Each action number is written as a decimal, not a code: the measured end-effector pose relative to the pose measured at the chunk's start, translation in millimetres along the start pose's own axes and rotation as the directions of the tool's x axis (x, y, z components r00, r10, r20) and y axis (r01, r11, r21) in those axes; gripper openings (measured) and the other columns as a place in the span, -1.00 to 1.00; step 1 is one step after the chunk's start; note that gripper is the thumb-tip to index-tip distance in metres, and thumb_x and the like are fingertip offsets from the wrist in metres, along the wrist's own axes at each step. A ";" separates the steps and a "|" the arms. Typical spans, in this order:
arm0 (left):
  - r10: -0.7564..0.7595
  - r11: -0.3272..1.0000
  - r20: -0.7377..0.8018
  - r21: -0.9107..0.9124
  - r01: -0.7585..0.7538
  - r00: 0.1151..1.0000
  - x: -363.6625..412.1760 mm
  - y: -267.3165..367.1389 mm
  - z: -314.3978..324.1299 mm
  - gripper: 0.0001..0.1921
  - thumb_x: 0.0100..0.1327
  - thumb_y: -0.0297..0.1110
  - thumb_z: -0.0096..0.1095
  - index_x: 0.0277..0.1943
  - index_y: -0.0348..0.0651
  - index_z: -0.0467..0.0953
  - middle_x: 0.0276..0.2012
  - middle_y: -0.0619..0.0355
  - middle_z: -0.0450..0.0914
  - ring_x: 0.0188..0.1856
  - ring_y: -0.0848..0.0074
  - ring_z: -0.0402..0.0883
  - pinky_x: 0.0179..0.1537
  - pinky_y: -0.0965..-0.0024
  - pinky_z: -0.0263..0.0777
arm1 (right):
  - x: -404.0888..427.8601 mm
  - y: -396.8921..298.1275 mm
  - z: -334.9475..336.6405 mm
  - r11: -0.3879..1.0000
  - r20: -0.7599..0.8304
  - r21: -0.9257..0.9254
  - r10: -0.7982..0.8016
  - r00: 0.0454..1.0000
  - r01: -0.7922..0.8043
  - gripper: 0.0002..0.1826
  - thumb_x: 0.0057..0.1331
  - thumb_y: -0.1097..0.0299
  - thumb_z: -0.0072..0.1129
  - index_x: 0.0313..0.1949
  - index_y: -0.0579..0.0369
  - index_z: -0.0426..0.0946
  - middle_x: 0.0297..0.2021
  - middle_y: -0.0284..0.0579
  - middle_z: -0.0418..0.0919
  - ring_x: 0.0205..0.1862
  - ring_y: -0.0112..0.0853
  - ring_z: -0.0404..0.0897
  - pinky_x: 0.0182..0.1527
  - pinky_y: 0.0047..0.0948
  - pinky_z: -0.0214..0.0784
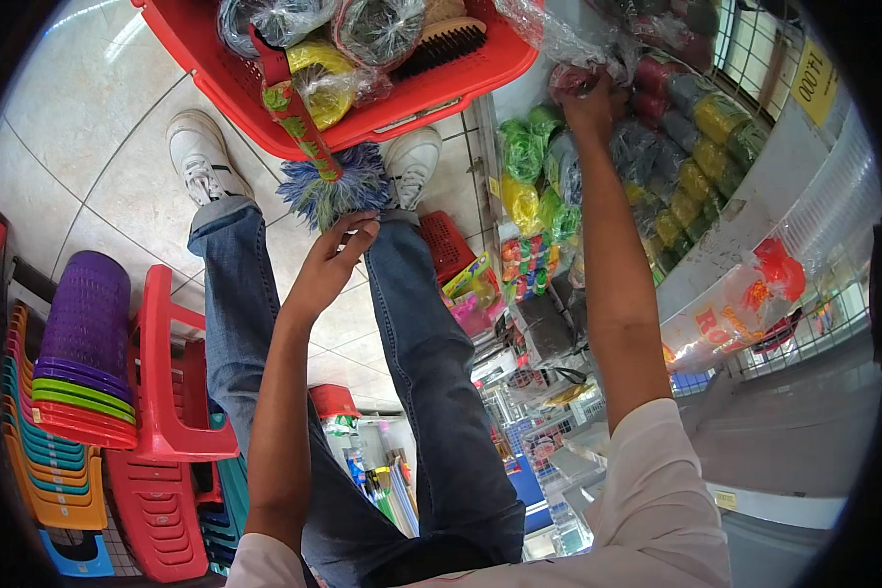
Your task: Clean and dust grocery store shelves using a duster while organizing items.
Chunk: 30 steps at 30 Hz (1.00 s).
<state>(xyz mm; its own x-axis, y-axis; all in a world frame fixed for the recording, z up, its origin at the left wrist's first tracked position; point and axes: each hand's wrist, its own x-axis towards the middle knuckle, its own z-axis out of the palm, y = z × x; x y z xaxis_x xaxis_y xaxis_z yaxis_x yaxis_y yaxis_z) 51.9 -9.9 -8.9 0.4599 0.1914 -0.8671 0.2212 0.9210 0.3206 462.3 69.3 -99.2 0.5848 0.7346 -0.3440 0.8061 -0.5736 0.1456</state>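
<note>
My right hand reaches over a shelf at the upper right, its fingers around a dark red bundle in clear plastic wrap. Packed twine-like bundles in green, yellow and grey lie beside and below that hand. My left hand is loosely bent with nothing visible in it, close to the blue-green bristles of a duster. Whether the fingertips touch the bristles I cannot tell. The duster's red patterned handle leans over the rim of a red plastic basket.
Inside the basket are wrapped coils, a yellow roll and a wooden brush. Red plastic stools and nested purple baskets stand at the left. A smaller red basket sits by my leg, near the shelf.
</note>
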 end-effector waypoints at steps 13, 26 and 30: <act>0.021 0.989 -0.222 -0.136 -0.052 0.975 -20.8 -30.4 -37.9 -0.65 0.42 -0.14 -0.04 -0.43 -0.19 0.37 -0.68 0.37 0.21 -0.65 0.71 0.12 -0.56 0.58 0.08 | -121.0 -158.4 -129.2 0.505 -0.393 0.679 -0.363 0.845 0.533 -0.81 0.27 0.37 0.10 -0.15 0.13 0.42 -0.12 -0.05 0.41 -0.12 -0.19 0.41 -0.03 -0.33 0.27; 0.768 0.563 -0.268 0.717 -0.411 0.582 -39.5 109.9 -90.0 -0.81 0.16 -0.49 0.20 -0.14 -0.22 0.49 -0.26 0.09 0.54 -0.20 0.28 0.53 -0.20 0.37 0.38 | -200.9 -215.3 -207.0 0.852 0.430 0.457 -0.463 0.775 0.256 -0.82 0.15 0.34 0.13 -0.29 0.15 0.54 -0.33 0.09 0.59 -0.26 0.02 0.57 -0.18 -0.08 0.41; 0.825 0.199 -0.077 0.967 -0.162 0.560 -8.6 155.5 -76.5 -0.78 0.14 -0.26 0.27 -0.19 -0.14 0.54 -0.26 0.07 0.53 -0.18 0.27 0.48 -0.16 0.24 0.29 | -259.9 -136.3 -228.0 0.982 0.712 0.158 -0.184 0.677 0.101 -0.81 0.13 0.42 0.05 -0.26 0.13 0.55 -0.40 0.13 0.57 -0.19 0.01 0.56 -0.19 -0.09 0.37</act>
<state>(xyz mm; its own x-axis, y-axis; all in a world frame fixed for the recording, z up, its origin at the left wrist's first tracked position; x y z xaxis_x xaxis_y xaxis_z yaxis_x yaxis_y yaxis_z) 16.6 157.6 19.3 0.3741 0.8931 -0.2499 0.8009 -0.1753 0.5725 221.1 39.3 181.9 0.1832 0.3450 -0.9205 0.8369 -0.5461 -0.0381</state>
